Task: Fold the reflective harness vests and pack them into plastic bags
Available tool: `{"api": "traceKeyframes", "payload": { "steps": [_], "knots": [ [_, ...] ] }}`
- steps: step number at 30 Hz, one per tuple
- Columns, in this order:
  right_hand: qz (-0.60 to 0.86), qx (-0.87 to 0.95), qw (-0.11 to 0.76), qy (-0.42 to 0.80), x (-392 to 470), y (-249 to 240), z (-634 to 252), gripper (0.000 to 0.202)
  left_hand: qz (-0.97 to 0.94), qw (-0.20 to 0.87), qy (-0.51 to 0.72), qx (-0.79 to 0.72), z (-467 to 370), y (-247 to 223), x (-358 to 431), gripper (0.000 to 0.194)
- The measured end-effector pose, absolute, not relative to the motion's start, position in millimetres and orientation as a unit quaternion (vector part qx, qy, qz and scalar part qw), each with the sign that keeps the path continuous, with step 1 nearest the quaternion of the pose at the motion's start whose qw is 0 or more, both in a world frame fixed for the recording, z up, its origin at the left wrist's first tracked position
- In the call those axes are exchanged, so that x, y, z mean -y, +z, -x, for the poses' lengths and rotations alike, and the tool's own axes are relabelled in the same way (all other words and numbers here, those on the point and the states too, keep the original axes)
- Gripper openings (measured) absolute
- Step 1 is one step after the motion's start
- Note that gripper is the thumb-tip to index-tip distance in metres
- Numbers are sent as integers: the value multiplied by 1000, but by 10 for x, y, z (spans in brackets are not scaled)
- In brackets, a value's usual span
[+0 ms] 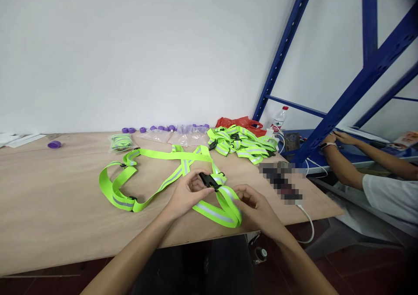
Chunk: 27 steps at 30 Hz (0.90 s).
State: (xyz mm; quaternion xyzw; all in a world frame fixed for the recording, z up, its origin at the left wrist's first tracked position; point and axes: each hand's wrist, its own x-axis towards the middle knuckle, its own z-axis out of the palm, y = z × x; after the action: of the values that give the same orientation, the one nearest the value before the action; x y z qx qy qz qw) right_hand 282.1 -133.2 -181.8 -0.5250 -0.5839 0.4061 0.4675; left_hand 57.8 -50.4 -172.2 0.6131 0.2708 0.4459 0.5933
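A neon-yellow reflective harness (176, 156) with grey stripes lies spread on the wooden table, its loops stretching to the left. My left hand (190, 193) is closed on the black buckle (209, 181) of this harness, thumb along its lower side. At the doubled strap (235, 208) right of the buckle, my right hand (254, 203) has its fingers curled and pinches the strap's edge. The strap loop hangs down near the table's front edge. Part of the right fingertips is hidden behind the strap.
Behind lie a heap of similar harnesses (243, 142), a red bag (241, 123), clear plastic bags (189, 136), a bagged harness (120, 142) and several purple rolls (54, 144). A blue metal frame (352, 86) rises at right; beyond it are another person's arms (346, 160). A white cable (308, 225) hangs off the edge.
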Motion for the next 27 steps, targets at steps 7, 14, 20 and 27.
{"api": "traceKeyframes", "payload": {
  "steps": [7,14,20,27],
  "knots": [
    [532,423,578,451,1246,-1970,-3124,40,-607,557,498,-270,-419,-1637,383,42],
    [588,438,592,334,1168,-1905,-3332,43,-642,510,504,-273,-344,-1536,352,41],
    [623,493,547,262,1167,-1942,-3473,38,-656,470,513,-293,-275,-1484,316,39],
    [641,559,522,68,1137,-1989,-3367,36,-730,454,425,-283,-593,-1432,404,44]
  ]
}}
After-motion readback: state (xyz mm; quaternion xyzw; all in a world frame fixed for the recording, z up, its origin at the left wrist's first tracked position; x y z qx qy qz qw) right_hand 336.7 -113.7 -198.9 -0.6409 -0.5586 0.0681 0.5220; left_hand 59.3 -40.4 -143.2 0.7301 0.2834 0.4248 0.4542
